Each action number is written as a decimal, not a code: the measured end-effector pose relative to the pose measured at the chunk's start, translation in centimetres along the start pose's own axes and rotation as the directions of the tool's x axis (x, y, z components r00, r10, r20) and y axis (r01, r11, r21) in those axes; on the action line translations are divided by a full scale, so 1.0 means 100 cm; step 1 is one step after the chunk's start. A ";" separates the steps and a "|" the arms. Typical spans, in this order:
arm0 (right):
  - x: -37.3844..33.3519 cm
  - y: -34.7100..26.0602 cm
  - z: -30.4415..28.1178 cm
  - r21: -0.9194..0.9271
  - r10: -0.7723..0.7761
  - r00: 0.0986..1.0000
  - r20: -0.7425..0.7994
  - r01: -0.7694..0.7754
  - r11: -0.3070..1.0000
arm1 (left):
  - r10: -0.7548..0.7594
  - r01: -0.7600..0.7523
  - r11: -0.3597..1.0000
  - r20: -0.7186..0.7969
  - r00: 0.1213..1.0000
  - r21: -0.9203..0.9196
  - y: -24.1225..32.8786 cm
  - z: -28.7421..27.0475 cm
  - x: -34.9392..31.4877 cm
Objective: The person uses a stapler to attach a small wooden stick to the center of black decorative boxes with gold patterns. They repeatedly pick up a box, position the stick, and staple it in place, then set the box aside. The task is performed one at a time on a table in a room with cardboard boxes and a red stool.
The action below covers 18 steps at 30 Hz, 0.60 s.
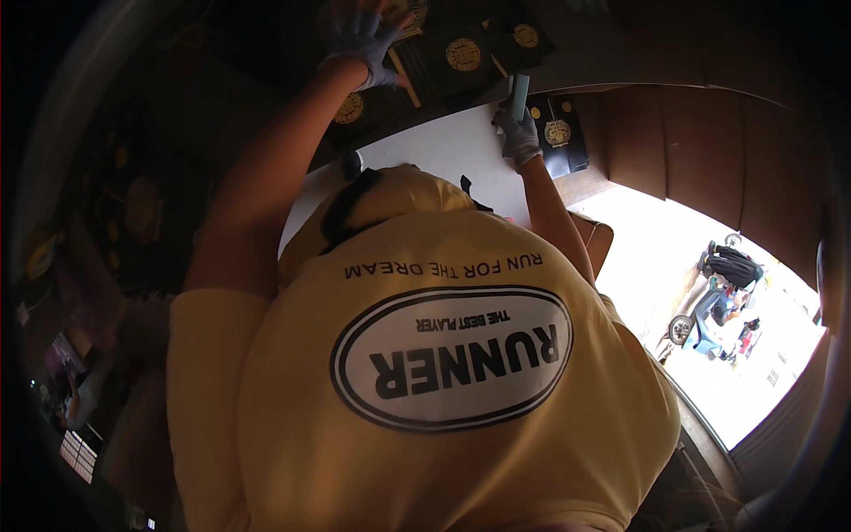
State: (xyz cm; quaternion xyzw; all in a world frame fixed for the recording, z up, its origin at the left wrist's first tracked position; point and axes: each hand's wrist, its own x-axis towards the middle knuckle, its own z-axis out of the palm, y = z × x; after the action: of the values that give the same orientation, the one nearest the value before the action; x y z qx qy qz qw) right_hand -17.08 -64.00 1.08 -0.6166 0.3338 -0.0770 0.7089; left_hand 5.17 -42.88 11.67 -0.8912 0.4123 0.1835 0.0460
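Observation:
My left hand (359, 46), in a grey glove that leaves the fingertips bare, is spread over black sheets or flat packages (463, 55) with round gold emblems. Its fingers are apart and nothing shows in them. Further right, my gloved right hand (521, 142) is closed round a pale blue-grey flat bar (519, 93); its exact kind is not clear. Beside that hand lies a dark, flat piece with a gold emblem (558, 133). Deep shadow hides part of the left fingers and the far black pieces.
A white tabletop (425, 142) lies between my yellow shirt (443, 248) and the black pieces. A small black rounded object (352, 164) is at its near left. Brown panels (700, 151) stand on the right, beside a bright opening with a blue scooter (705, 319) outside.

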 end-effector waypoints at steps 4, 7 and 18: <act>0.012 0.002 0.001 -0.013 0.009 0.997 0.078 -0.008 1.000 | -0.007 0.008 0.998 -0.021 1.000 0.062 0.004 0.005 0.003; 0.022 0.015 0.001 -0.280 -0.010 0.985 0.174 0.060 0.958 | -0.012 0.014 0.997 -0.020 1.000 0.073 0.004 0.006 0.003; 0.016 -0.015 -0.004 0.059 0.082 0.995 0.053 -0.085 0.995 | -0.001 0.002 0.999 -0.018 1.000 0.048 0.001 0.001 0.001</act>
State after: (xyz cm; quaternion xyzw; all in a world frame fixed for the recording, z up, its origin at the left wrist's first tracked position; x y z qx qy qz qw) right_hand -15.64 -65.46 1.85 -0.5819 0.3388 -0.0417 0.7382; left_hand 5.13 -42.98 11.51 -0.8918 0.4163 0.1654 0.0637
